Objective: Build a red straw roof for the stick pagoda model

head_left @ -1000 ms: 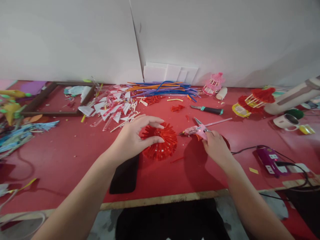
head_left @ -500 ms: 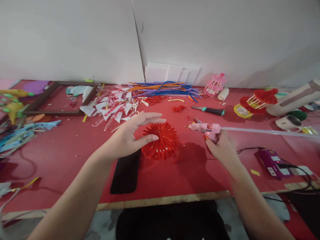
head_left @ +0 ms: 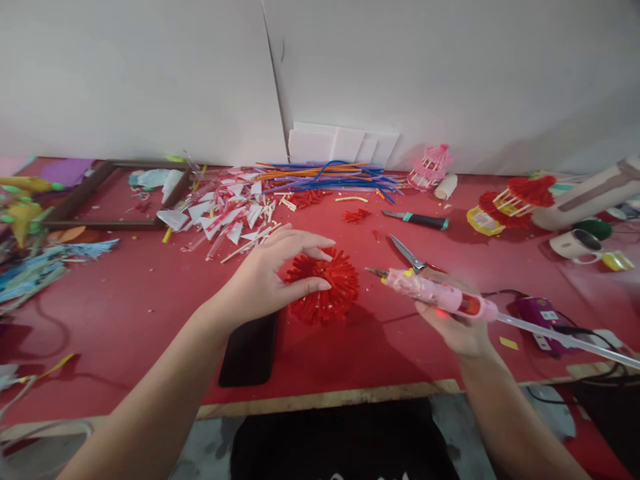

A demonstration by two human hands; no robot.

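A round red bundle of fuzzy stems [head_left: 330, 293] sits on the red table near the middle. My left hand [head_left: 273, 277] is over its left side, thumb and fingers apart and curved; whether the fingertips touch it I cannot tell. My right hand [head_left: 457, 327] is wrapped round a pink glue gun [head_left: 430, 290], whose metal tip points left toward the bundle. A clear glue stick [head_left: 555, 337] runs out of the gun's back to the right. Under my left wrist lies a black phone [head_left: 249, 353].
Behind the gun lie scissors [head_left: 406, 252] and a craft knife [head_left: 420, 220]. Colored stems [head_left: 325, 177] and cut scraps [head_left: 225, 217] cover the back. At right are a mug [head_left: 575, 247], a red-yellow model [head_left: 510, 203] and a purple power strip [head_left: 537, 313].
My right hand has brought the glue gun nearer and lower, its rear now slanting down to the right, uncovering the scissors. My left hand has shifted slightly right.
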